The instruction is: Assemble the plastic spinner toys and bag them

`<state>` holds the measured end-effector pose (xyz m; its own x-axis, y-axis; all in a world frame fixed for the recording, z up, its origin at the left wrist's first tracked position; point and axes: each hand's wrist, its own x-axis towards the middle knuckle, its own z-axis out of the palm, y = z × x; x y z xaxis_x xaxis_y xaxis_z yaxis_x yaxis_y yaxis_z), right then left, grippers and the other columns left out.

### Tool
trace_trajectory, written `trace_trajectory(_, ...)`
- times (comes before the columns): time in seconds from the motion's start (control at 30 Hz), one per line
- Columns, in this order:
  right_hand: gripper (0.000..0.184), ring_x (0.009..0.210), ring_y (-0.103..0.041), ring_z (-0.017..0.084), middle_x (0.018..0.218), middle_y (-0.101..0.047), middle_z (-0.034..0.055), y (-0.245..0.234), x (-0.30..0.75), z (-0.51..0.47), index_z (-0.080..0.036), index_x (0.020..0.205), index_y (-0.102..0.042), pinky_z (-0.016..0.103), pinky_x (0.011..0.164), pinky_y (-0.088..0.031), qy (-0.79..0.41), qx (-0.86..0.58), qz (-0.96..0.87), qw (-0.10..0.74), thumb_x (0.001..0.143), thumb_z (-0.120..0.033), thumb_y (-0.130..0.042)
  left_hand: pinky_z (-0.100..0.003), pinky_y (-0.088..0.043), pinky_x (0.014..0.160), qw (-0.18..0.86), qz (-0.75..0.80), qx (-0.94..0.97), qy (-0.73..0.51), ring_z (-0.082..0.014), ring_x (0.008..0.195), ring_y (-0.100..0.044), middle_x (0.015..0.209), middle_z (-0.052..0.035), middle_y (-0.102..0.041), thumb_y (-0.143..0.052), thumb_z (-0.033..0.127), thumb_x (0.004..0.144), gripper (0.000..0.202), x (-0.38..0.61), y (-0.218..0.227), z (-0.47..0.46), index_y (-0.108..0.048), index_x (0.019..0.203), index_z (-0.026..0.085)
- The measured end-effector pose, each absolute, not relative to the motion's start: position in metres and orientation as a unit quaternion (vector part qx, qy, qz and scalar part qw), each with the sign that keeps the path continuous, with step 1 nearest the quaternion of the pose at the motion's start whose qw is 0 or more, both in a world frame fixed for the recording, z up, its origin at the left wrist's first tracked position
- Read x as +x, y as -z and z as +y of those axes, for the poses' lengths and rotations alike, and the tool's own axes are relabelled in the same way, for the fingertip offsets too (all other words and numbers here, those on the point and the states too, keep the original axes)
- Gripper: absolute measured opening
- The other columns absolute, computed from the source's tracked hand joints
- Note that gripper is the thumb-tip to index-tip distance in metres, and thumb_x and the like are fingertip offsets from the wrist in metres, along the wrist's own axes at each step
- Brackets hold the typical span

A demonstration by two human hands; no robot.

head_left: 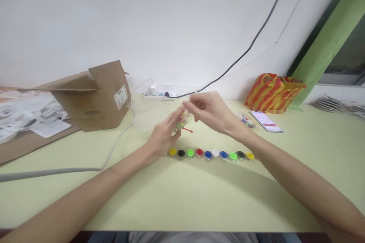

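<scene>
Pale green table point(199, 197): beneath everything
Row of capped discs point(208, 155): clear sides; yellow, black, green, red, blue and white tops
Right hand point(210, 112): at the row's 12 o'clock, fingers curled by the packet; cannot tell whether it grips
Left hand point(165, 133): partly closed, thumb and fingers around the packet
Clear packet point(184, 120): between the hands, at the row's 11 o'clock, see-through, blurred yellow-green inside
Red piece point(187, 130): thin, at the packet's 5 o'clock

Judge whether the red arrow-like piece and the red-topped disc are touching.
Apart. The head view shows bare tabletop between the red arrow-like piece and the red-topped disc.
</scene>
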<state>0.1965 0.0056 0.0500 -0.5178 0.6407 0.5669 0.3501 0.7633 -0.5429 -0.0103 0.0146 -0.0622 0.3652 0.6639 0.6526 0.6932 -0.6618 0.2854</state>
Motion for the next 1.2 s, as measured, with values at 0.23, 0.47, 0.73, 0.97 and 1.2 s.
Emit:
trace_trajectory(0.23,0.024,0.064,-0.06,0.014,0.062,-0.054,-0.0014,-0.045,0.215,0.046,-0.019,0.067,-0.049,0.027,0.062,-0.046,-0.257,-0.278,-0.821,0.428,0.088,-0.022,-0.06,-0.05,-0.03,0.126,0.008,-0.347,-0.886,0.307,-0.0297,0.158,-0.023,0.173,-0.006,-0.015,-0.054,0.031,0.1,0.081,-0.012,0.051,0.014,-0.008,0.166,0.035)
trace_trajectory(0.47,0.024,0.076,-0.06,0.014,0.081,-0.057,-0.002,-0.044,0.236,0.075,-0.022,0.082,-0.047,0.03,0.071,-0.051,-0.286,-0.231,-0.846,0.386,0.078,-0.015,-0.069,-0.053,-0.022,0.127,-0.109,-0.377,-0.822,0.413,-0.0288,0.157,-0.023,0.171,-0.0079,-0.024,-0.045,0.043,0.105,0.048,-0.013,0.042,0.014,-0.042,0.152,0.031)
trace_trajectory(0.73,0.024,0.076,-0.067,0.016,0.082,-0.066,-0.0007,-0.035,0.225,0.069,-0.022,0.1,-0.053,0.035,0.076,-0.056,-0.251,-0.228,-0.834,0.437,0.081,-0.014,-0.066,-0.048,-0.029,0.125,-0.232,-0.376,-0.782,0.439,-0.0277,0.152,-0.035,0.164,-0.0097,-0.039,-0.072,0.045,0.091,0.079,-0.016,0.05,0.026,-0.031,0.157,0.033)
trace_trajectory(0.97,0.01,0.08,-0.073,0.019,0.083,-0.072,0.0032,-0.029,0.201,0.049,-0.02,0.089,-0.057,0.036,0.08,-0.058,-0.283,-0.224,-0.807,0.468,0.086,-0.018,-0.066,-0.046,-0.041,0.117,-0.294,-0.367,-0.776,0.42,-0.0286,0.142,-0.051,0.151,-0.0099,-0.057,-0.081,0.041,0.083,0.088,-0.008,0.048,0.018,-0.034,0.156,0.034)
trace_trajectory(1.2,0.032,0.106,-0.071,0.019,0.109,-0.074,0.0054,-0.031,0.205,0.048,-0.023,0.11,-0.065,0.036,0.093,-0.055,-0.231,-0.222,-0.837,0.443,0.087,-0.008,-0.049,-0.042,-0.053,0.099,-0.285,-0.388,-0.755,0.445,-0.0266,0.109,-0.071,0.116,-0.0087,-0.076,-0.064,0.047,0.096,0.034,-0.007,0.048,0.02,-0.072,0.119,0.023)
